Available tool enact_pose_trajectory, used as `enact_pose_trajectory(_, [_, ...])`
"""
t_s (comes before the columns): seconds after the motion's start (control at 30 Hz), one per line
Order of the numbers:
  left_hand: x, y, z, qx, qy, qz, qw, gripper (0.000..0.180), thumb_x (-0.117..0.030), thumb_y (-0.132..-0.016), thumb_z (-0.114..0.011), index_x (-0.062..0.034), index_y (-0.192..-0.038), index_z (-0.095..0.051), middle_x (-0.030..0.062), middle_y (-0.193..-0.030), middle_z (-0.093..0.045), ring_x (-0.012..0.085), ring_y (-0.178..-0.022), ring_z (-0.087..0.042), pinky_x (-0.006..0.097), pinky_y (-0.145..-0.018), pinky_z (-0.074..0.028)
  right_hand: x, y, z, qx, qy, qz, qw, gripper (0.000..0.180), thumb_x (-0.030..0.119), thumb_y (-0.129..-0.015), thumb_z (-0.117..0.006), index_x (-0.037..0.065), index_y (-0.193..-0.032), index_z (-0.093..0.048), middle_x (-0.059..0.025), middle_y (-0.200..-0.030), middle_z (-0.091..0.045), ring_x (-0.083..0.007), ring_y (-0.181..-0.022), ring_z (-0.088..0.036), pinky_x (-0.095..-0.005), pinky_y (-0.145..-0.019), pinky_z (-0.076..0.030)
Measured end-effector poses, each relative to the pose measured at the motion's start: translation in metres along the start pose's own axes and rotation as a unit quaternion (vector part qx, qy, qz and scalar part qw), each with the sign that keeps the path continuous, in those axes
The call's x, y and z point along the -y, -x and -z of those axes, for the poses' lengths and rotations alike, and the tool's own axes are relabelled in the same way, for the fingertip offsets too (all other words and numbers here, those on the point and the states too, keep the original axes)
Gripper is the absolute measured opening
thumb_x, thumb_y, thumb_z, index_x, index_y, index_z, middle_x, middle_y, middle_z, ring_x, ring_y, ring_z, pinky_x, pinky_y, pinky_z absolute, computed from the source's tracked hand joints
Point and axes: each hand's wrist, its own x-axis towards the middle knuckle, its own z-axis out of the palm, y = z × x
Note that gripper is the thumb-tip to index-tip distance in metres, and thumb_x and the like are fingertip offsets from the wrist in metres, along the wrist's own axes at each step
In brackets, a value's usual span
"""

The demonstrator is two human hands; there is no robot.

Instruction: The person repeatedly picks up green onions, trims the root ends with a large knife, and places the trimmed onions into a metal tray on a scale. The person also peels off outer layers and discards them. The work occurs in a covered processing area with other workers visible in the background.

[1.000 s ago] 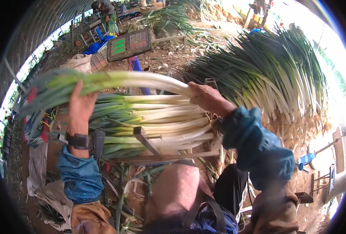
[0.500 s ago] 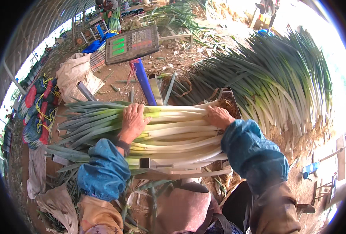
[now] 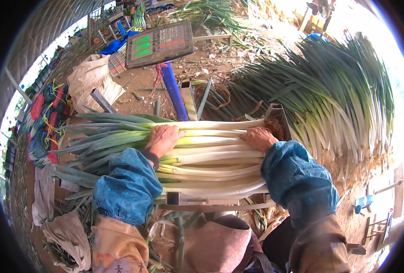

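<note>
Long green onions [image 3: 211,154] lie side by side across a metal-framed stand in front of me. Their green leaves point left and the white shafts point right. My left hand [image 3: 163,140] is closed over stalks where green turns to white. Closer to the root ends, my right hand [image 3: 260,138] has its fingers bent around white shafts. Both hands are on the far side of the bundle, and one onion lies just beyond them. Brown roots [image 3: 275,128] show past my right hand. The fingertips are partly hidden among the stalks.
Behind the bundle, a scale display [image 3: 160,44] with green readouts stands on a blue post [image 3: 174,93]. A large pile of green onions [image 3: 320,100] lies at the right. Pale sacking [image 3: 93,82] and netted bundles [image 3: 49,120] are at the left. A square metal tube end [image 3: 173,199] juts near me.
Both hands have drawn slightly nearer to me across the stalks, leaving a far onion apart from them. My left hand has moved a little right. The whole view has shifted slightly.
</note>
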Motion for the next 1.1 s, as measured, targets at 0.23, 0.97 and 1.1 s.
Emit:
enact_pose_trajectory(0.23, [-0.005, 0.005, -0.016, -0.036, -0.065, 0.008, 0.997, 0.04, -0.041, -0.092, -0.049, -0.0056, -0.082, -0.065, 0.0173, -0.081, -0.066, 0.0344, -0.083, -0.062, 0.047, -0.075, -0.044, 0.021, 0.006, 0.02, 0.119, 0.093, -0.013, 0.988, 0.024, 0.022, -0.085, -0.053, 0.011, -0.087, -0.074, -0.0148, -0.102, -0.064, -0.0319, -0.097, -0.063, -0.0476, -0.079, -0.051])
enact_pose_trajectory(0.97, [-0.161, 0.235, 0.122, -0.299, 0.122, -0.073, 0.944, 0.027, -0.01, -0.086, -0.058, 0.0035, -0.109, -0.061, 0.0135, -0.111, -0.061, 0.0296, -0.103, -0.058, 0.04, -0.094, -0.043, -0.137, 0.316, -0.093, -0.01, -0.262, -0.383, 0.886, 0.044, 0.039, -0.08, -0.067, 0.003, -0.105, -0.062, -0.0202, -0.094, -0.065, -0.033, -0.089, -0.064, -0.0413, -0.075, -0.05])
enact_pose_trajectory(1.1, [-0.235, 0.232, 0.094, -0.089, 0.121, -0.285, 0.947, 0.022, -0.007, -0.087, -0.06, 0.0047, -0.105, -0.063, 0.0219, -0.109, -0.061, 0.041, -0.106, -0.056, 0.052, -0.094, -0.044, -0.146, 0.285, -0.146, -0.07, -0.163, -0.333, 0.926, 0.041, 0.033, -0.082, -0.064, 0.006, -0.111, -0.057, -0.0194, -0.109, -0.058, -0.0381, -0.097, -0.059, -0.0463, -0.08, -0.048])
